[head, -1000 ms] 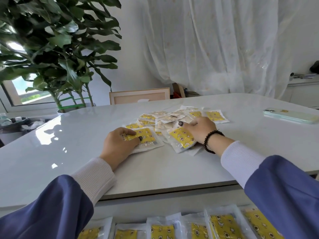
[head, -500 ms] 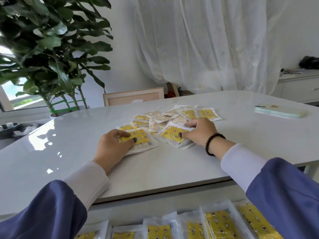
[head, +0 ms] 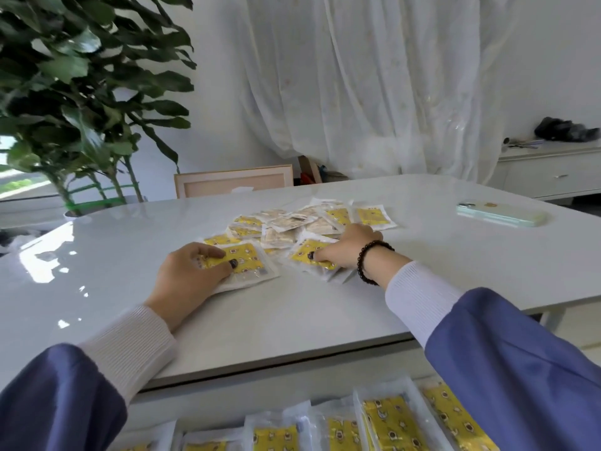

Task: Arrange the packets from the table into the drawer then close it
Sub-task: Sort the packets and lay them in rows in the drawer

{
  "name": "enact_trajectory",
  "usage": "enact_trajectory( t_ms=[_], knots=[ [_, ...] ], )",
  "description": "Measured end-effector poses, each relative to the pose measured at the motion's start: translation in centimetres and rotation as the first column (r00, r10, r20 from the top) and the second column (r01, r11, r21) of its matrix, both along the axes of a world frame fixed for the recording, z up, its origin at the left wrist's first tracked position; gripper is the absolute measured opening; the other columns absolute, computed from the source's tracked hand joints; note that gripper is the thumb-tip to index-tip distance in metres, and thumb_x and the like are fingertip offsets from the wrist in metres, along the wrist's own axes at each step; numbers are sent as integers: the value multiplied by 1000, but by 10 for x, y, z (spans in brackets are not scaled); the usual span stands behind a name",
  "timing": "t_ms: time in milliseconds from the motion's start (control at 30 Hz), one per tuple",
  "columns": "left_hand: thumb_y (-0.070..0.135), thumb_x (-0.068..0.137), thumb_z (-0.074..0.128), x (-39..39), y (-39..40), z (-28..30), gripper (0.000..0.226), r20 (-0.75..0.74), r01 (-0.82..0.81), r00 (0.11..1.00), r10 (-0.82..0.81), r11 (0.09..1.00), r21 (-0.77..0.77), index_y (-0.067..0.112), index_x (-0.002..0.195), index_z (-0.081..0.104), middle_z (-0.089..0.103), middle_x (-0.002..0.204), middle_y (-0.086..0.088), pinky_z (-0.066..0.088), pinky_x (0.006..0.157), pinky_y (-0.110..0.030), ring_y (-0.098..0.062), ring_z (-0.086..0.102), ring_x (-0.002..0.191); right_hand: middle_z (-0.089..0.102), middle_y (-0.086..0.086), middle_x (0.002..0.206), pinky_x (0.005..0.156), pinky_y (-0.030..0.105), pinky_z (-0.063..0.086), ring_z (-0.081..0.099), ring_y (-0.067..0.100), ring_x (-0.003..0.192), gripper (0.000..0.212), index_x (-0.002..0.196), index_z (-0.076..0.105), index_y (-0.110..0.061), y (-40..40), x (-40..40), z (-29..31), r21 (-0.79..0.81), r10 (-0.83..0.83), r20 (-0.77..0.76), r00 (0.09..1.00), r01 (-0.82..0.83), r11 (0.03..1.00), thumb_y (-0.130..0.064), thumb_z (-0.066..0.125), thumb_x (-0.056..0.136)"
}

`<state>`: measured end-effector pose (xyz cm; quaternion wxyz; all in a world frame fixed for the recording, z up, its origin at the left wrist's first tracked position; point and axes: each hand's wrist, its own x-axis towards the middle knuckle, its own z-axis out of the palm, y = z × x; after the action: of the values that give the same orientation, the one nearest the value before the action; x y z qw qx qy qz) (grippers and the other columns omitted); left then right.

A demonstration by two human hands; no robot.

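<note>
On the glossy white tabletop (head: 130,288), as seen from the head camera, a loose heap of small clear plastic packets with yellow printed fronts (head: 302,226) lay spread near the middle. The left hand (head: 192,275), coming out of a ribbed white cuff under a blue sleeve, rested palm-down on the nearest yellow-fronted packet (head: 250,262), its fingers curled over the packet's left part and the thumb pressing on the yellow face; whether the packet was actually pinched or only pressed flat could not be told. The right hand (head: 348,249), wearing a dark beaded bracelet (head: 370,262) at the wrist, lay on the near right side of the heap, fingers closed around the edge of another yellow packet (head: 309,255) with the thumb on top. Below the table edge, at the bottom of the view, the open drawer (head: 227,402) showed a row of similar yellow packets (head: 390,424) standing side by side. A pale green phone (head: 500,214) lay flat on the table well apart to the right. A large green leafy plant (head: 81,92) stood beyond the table's far left, and a sheer white curtain (head: 374,76) hung behind.
</note>
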<state>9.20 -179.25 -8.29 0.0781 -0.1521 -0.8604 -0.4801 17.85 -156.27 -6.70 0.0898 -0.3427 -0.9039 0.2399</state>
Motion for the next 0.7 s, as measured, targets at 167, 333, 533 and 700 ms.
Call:
enact_trajectory(
  t_ms=[167, 333, 533, 700],
  knots=[
    [22, 73, 79, 4, -1, 1, 17, -47, 17, 999, -17, 1000, 10, 25, 87, 69, 61, 101, 4, 43, 87, -29, -18, 56, 98, 53, 0, 85, 55, 24, 41, 55, 17, 76, 53, 106, 54, -11, -19, 6, 13, -167, 132, -120, 984, -151, 974, -34, 81, 67],
    [8, 74, 77, 9, -5, 1, 24, -223, 82, 973, -55, 990, 117, 27, 81, 65, 61, 88, 19, 39, 81, -23, -12, 57, 91, 54, 0, 121, 76, 23, 40, 48, 14, 97, 56, 125, 49, -14, -27, 11, 20, -5, 244, -325, 914, -260, 966, -18, 73, 74],
    [3, 85, 65, 4, -8, -1, 29, -201, 78, 979, -24, 961, 265, 30, 90, 71, 65, 92, 22, 48, 83, -27, -12, 60, 89, 54, 5, 72, 64, 30, 41, 52, 20, 69, 17, 78, 58, -15, -24, 14, 35, -265, 182, -532, 827, -367, 892, -7, 67, 67],
    [-4, 87, 56, 9, -10, 0, 31, -63, 52, 998, -30, 922, 385, 23, 90, 72, 68, 91, 8, 47, 71, -25, -14, 59, 77, 59, 10, 76, 70, 35, 43, 57, 24, 73, 25, 78, 62, -9, -30, 20, 25, -502, 22, -611, 791, -409, 762, -16, 66, 55]
  ],
)
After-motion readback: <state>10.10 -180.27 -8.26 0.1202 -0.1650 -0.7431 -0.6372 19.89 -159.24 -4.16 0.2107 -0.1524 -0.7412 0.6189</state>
